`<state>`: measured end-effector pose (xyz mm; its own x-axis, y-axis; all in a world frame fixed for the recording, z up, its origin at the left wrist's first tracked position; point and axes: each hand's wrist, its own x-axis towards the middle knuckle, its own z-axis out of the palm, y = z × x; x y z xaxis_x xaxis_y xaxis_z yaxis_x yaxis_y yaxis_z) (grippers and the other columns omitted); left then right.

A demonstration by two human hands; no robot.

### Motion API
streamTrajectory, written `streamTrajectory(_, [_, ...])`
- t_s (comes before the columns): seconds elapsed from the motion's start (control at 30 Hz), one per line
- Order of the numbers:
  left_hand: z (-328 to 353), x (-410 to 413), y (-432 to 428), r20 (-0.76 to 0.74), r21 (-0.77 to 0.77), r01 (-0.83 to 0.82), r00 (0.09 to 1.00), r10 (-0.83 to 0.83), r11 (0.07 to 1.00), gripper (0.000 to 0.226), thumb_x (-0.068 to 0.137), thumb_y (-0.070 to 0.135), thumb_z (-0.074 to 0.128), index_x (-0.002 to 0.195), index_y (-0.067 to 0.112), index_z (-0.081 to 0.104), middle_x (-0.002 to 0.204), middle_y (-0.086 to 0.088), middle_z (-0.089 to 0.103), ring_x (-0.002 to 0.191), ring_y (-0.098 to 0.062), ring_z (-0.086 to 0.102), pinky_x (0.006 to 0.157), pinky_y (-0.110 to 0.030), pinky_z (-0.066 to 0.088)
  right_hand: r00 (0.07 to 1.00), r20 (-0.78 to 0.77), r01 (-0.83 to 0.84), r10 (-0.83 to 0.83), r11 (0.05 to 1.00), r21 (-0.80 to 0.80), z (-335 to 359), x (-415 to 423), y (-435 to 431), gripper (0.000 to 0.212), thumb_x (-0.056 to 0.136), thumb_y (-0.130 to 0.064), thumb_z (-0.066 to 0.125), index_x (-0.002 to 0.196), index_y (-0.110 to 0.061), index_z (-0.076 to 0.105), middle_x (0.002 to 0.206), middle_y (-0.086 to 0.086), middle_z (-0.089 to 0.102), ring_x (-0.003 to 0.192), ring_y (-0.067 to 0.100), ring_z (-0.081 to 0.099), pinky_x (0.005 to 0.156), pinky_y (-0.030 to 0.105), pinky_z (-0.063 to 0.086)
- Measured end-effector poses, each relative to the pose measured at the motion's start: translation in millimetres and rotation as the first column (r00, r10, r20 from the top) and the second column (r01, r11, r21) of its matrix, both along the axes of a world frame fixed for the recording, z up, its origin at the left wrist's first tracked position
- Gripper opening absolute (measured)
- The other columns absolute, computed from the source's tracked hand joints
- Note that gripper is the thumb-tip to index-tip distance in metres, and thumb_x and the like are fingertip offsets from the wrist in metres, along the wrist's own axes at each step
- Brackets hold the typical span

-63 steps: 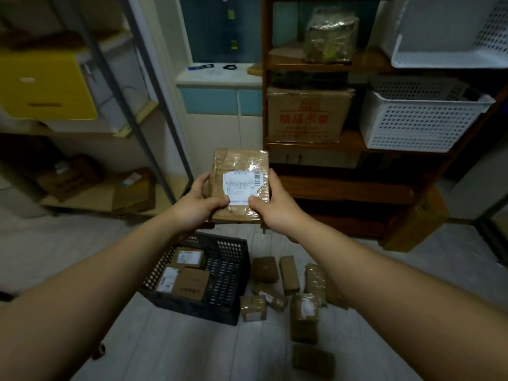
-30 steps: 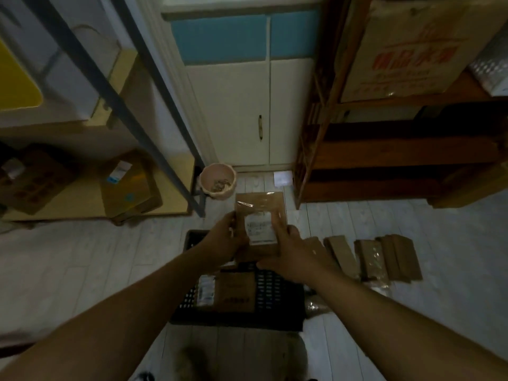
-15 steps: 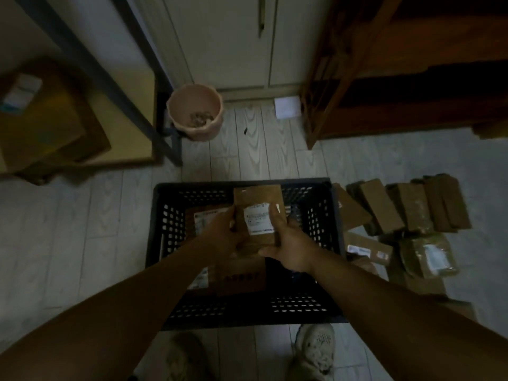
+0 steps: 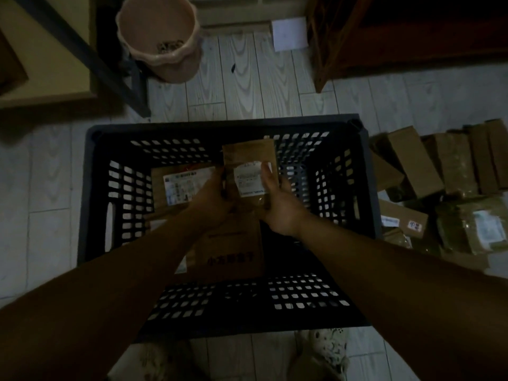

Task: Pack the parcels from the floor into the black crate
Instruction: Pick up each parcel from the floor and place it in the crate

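Over the black crate [image 4: 220, 125], bare mesh is showing right of the two packed parcels [image 4: 231, 251], so lowering this one flat there before letting go is looking like the tidy move. The brown parcel [image 4: 248, 158] is hanging above the crate's middle, left grip [image 4: 211, 199] and right grip [image 4: 277, 207] pinching its lower half, top end sticking out beyond them.

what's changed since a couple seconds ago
The parcel, gripped by the left hand and right hand throughout, came down from in front of the wooden shelves into the black crate, above the boxes already inside. Not yet let go. The boxes in the crate and the floor parcels on its right stayed put.
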<state>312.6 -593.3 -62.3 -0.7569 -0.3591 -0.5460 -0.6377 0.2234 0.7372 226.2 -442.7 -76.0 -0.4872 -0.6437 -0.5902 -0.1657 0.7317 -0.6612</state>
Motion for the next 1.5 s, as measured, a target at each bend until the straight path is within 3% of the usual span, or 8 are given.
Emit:
streamTrajectory(0.1, [-14.3,-1.4,-1.8,0.019,-0.018,0.040,0.999,-0.040,0.999,0.062,0.086,0.021,0.062,0.140,0.029,0.031,0.125,0.005,0.050,0.116,-0.022,0.051,0.093,-0.041,0.049,0.999,0.025,0.037,-0.037,0.999,-0.008,-16.7,-0.6,-1.0,0.107,0.082,-0.033,0.069,0.142,-0.043,-0.019,0.156,0.010,-0.013,0.143,0.030,0.015,0.116,0.033,0.021])
streamTrajectory(0.4, [-29.6,-13.9,7.7,-0.031,-0.108,0.196,0.979,-0.200,0.975,0.072,0.088,0.024,0.061,0.147,0.028,0.019,0.145,-0.001,0.038,0.112,0.001,0.032,0.087,0.000,0.022,0.982,-0.155,0.110,-0.105,0.994,0.027,-31.7,4.0,19.5,0.099,0.087,-0.031,0.063,0.147,-0.037,-0.016,0.157,0.008,-0.004,0.141,0.031,0.019,0.112,0.037,0.025])
streamTrajectory(0.7, [-40.6,-4.3,-12.7,0.063,0.005,0.020,0.998,-0.020,1.000,0.048,0.098,0.022,0.042,0.144,0.028,0.030,0.146,-0.004,0.039,0.129,-0.021,0.039,0.101,-0.025,0.033,0.941,-0.335,0.061,-0.041,0.997,0.049,-26.4,17.2,20.1,0.083,0.092,-0.038,0.054,0.150,-0.031,-0.005,0.155,0.011,0.007,0.137,0.032,0.028,0.108,0.047,0.037])
streamTrajectory(0.8, [-55.6,5.7,-16.6,0.189,-0.097,0.224,0.961,-0.203,0.970,0.050,0.100,0.020,0.037,0.147,0.016,0.022,0.152,-0.011,0.027,0.137,-0.026,0.028,0.109,-0.026,0.021,0.928,-0.371,0.049,-0.032,0.998,0.037,-29.6,18.7,21.3,0.078,0.094,-0.039,0.050,0.151,-0.027,0.000,0.154,0.012,0.008,0.139,0.030,0.025,0.110,0.044,0.034])
streamTrajectory(0.93, [-78.7,31.8,-17.0,0.466,-0.227,0.676,0.708,-0.531,0.701,0.071,0.094,0.036,0.047,0.149,0.015,0.007,0.158,-0.011,0.004,0.144,-0.028,0.007,0.117,-0.043,0.009,0.928,-0.367,0.075,-0.071,0.997,-0.004,-33.9,20.7,25.9,0.075,0.093,-0.036,0.052,0.152,-0.025,0.006,0.155,0.012,0.011,0.136,0.030,0.029,0.108,0.044,0.037])
streamTrajectory(1.03, [-89.5,43.3,-15.1,0.533,-0.278,0.784,0.607,-0.589,0.556,0.076,0.092,0.049,0.044,0.150,0.021,0.004,0.158,-0.006,-0.007,0.145,-0.026,-0.002,0.117,-0.050,0.007,0.920,-0.381,0.089,-0.091,0.996,-0.022,-35.0,21.9,27.9,0.072,0.094,-0.035,0.052,0.151,-0.025,0.009,0.156,0.011,0.012,0.134,0.031,0.032,0.106,0.045,0.038])
streamTrajectory(1.37, [-88.8,63.1,-8.9,0.487,-0.271,0.755,0.643,-0.592,0.597,0.074,0.092,0.043,0.048,0.149,0.018,0.008,0.158,-0.005,-0.001,0.145,-0.024,-0.006,0.115,-0.055,0.010,0.938,-0.341,0.073,-0.061,0.997,0.023,-43.7,33.7,5.7,0.070,0.097,-0.032,0.045,0.152,-0.023,0.003,0.158,0.012,0.004,0.139,0.033,0.023,0.112,0.045,0.030])
streamTrajectory(1.5, [-93.6,67.7,-13.4,0.518,-0.358,0.609,0.761,-0.392,0.708,0.084,0.090,0.051,0.045,0.149,0.017,-0.004,0.158,-0.009,-0.012,0.144,-0.028,-0.013,0.116,-0.054,0.002,0.954,-0.297,0.045,-0.031,0.998,0.042,-60.2,37.5,-3.6,0.066,0.097,-0.029,0.045,0.152,-0.023,0.007,0.158,0.012,0.004,0.138,0.035,0.025,0.107,0.046,0.035])
